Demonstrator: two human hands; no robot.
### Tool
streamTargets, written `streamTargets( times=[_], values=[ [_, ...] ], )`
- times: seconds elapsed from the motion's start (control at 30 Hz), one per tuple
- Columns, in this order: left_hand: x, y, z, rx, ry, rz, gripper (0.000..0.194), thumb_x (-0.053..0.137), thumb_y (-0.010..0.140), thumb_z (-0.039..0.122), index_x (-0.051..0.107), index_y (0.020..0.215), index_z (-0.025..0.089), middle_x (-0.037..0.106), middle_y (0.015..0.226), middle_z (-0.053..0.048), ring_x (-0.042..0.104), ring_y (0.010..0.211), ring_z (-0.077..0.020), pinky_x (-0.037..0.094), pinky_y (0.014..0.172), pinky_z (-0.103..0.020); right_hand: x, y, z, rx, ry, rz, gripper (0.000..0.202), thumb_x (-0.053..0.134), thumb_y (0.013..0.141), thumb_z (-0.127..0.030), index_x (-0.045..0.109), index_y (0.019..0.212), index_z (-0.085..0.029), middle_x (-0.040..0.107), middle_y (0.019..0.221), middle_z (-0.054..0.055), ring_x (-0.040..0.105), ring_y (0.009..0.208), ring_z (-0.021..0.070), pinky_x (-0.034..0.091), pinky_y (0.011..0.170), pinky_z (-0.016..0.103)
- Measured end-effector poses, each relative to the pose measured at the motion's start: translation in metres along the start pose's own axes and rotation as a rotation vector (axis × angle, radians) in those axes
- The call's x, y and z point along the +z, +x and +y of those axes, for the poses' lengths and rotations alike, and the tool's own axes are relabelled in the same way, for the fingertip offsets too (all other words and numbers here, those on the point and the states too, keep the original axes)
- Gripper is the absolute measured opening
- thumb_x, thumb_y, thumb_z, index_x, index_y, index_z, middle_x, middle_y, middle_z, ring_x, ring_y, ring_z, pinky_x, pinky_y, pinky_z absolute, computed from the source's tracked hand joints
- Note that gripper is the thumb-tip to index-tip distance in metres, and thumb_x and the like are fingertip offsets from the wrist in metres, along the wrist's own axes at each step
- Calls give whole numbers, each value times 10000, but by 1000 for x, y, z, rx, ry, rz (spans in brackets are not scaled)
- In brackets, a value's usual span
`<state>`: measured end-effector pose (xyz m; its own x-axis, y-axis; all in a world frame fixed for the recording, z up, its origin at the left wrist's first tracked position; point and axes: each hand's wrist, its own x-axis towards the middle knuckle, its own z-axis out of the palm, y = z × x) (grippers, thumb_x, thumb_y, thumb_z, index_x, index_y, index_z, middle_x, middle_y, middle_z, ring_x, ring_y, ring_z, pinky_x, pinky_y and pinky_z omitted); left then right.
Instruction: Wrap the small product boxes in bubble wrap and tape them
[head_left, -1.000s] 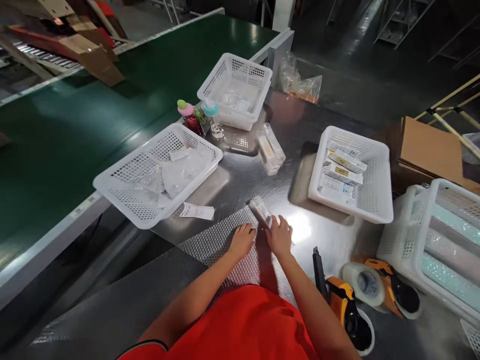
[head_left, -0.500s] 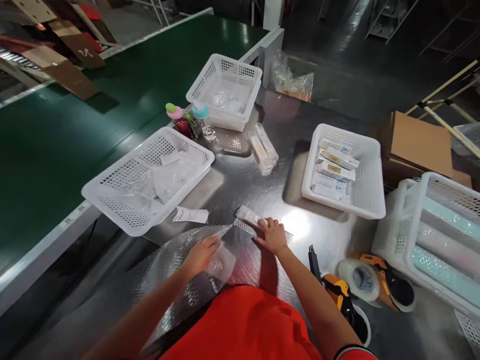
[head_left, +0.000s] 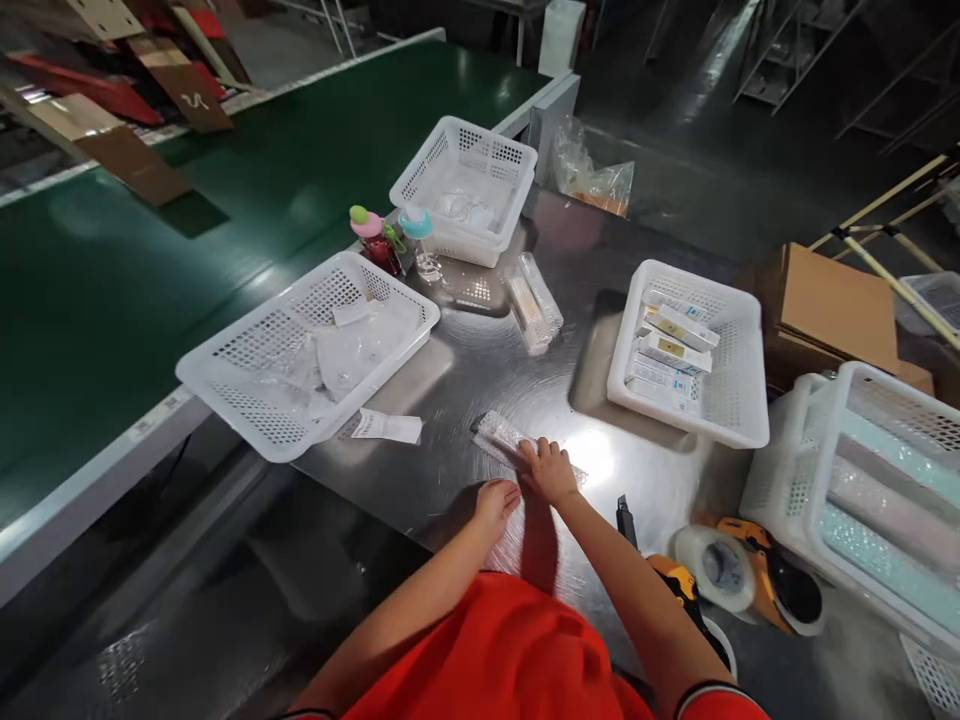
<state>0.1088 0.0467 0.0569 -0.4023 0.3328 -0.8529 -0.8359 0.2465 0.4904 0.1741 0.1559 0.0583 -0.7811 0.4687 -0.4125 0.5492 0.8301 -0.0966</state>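
Note:
On the metal table before me lies a bubble-wrapped packet (head_left: 496,432), long and narrow. My right hand (head_left: 550,470) rests on its right part, fingers curled over it. Just below and left of the packet is my left hand (head_left: 496,503), its fingers drawn together; whatever they pinch, if anything, is too small to make out. Two more wrapped packets (head_left: 536,302) lie side by side farther back. A white paper slip (head_left: 387,427) is to the left of my hands.
White baskets stand at left (head_left: 259,445), back (head_left: 420,190) and right (head_left: 622,395). Two bottles (head_left: 424,245) (head_left: 377,240) stand between the left and back ones. A black cutter (head_left: 625,520) and tape dispensers (head_left: 765,570) lie front right, beside stacked baskets (head_left: 817,480).
The large bubble wrap sheet under my left hand has gone from the table's front left. My left hand has moved right, close to the packet. My right hand stays on the packet.

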Motion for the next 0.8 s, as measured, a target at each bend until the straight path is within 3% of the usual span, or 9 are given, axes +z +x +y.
streamTargets(
  times=[0.13,0.27,0.33,0.43,0.47,0.53,0.63,0.8],
  values=[
    [26,24,-3,-28,-5,48,103,647,786,154,556,742,171,624,677,-32,610,591,-146,502,636,-302,-2,7,10,1,153,13,539,545,916,-245,409,1437,-233,522,1291,181,489,1159,331,417,935,453],
    [33,31,5,108,14,40,199,748,696,201,560,762,189,579,647,41,543,558,-100,411,563,-219,1,8,21,28,354,22,518,468,935,-258,328,1428,-179,583,1218,149,578,1083,257,471,899,372],
    [31,29,13,196,4,-1,195,753,693,226,575,764,197,588,695,44,554,617,-97,409,576,-200,6,2,20,75,658,56,520,410,949,-301,237,1424,-178,625,1135,109,633,965,214,505,853,349],
    [23,25,28,297,-49,-72,219,751,713,258,598,865,218,628,791,38,593,719,-106,450,640,-196,12,-13,8,142,1437,132,524,412,927,-415,186,1361,-226,658,1038,59,665,819,205,537,787,370],
    [20,24,32,289,-82,-114,253,760,716,273,604,908,221,643,814,30,608,744,-116,472,672,-209,13,-18,2,153,1651,143,545,452,904,-461,198,1334,-243,663,1023,51,668,805,212,541,771,376],
    [16,21,38,157,-130,-248,315,771,736,362,627,963,198,678,839,-13,646,797,-165,516,741,-267,13,-28,-9,168,1861,140,576,517,864,-533,246,1295,-264,669,993,38,670,810,223,543,749,373],
    [14,14,39,-95,-139,-447,476,682,800,562,679,983,123,717,880,-112,679,905,-263,552,817,-362,9,-38,-23,214,1879,180,558,537,851,-577,338,1271,-269,664,1000,43,663,882,238,542,759,376],
    [9,0,37,-107,-164,-477,480,617,856,576,697,960,115,730,887,-124,686,953,-275,561,869,-370,4,-48,-41,258,1577,349,496,458,904,-560,390,1277,-241,619,1082,61,619,990,223,514,882,390]
  ],
)
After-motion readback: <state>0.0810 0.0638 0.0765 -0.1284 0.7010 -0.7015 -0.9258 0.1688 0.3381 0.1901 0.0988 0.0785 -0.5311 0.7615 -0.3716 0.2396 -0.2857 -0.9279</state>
